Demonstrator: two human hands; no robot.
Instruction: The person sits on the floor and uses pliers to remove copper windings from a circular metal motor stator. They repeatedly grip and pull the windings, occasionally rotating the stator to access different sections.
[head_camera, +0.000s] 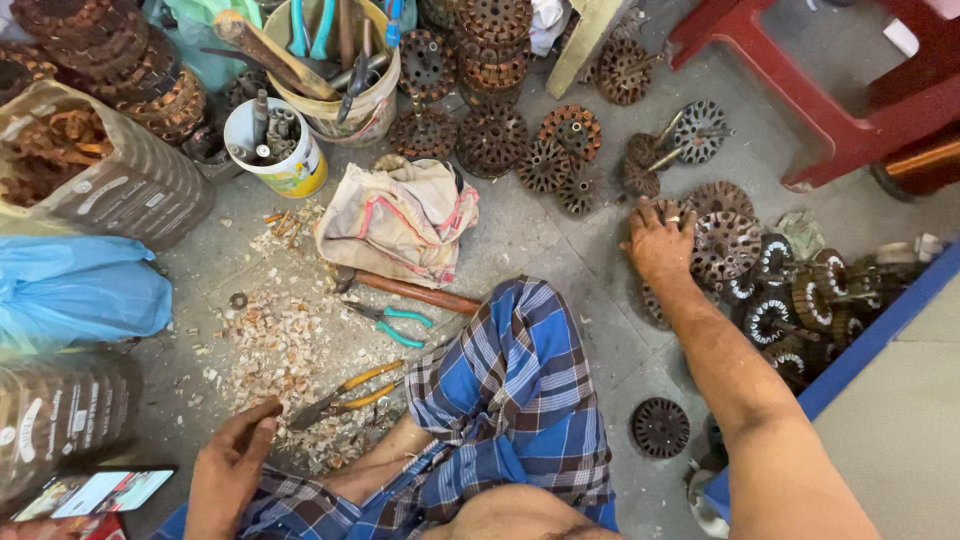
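Seated on grey floor, blue plaid cloth (520, 390) over the knee as landmark. Right hand (658, 240) reaches out well right of and beyond the plaid cloth, palm down, fingers spread open on a rusty round slotted metal disc (722, 245); nothing gripped. More such discs lie stacked around that hand. Left hand (232, 465) rests low, left of the plaid cloth, fingers loosely curled, empty, fingertips just beside yellow-handled pliers (345, 392). Teal-handled pliers (392, 322) and a hammer (405, 290) lie just beyond the cloth; folded rag (400, 218) farther out, white tub (285, 150) beyond it
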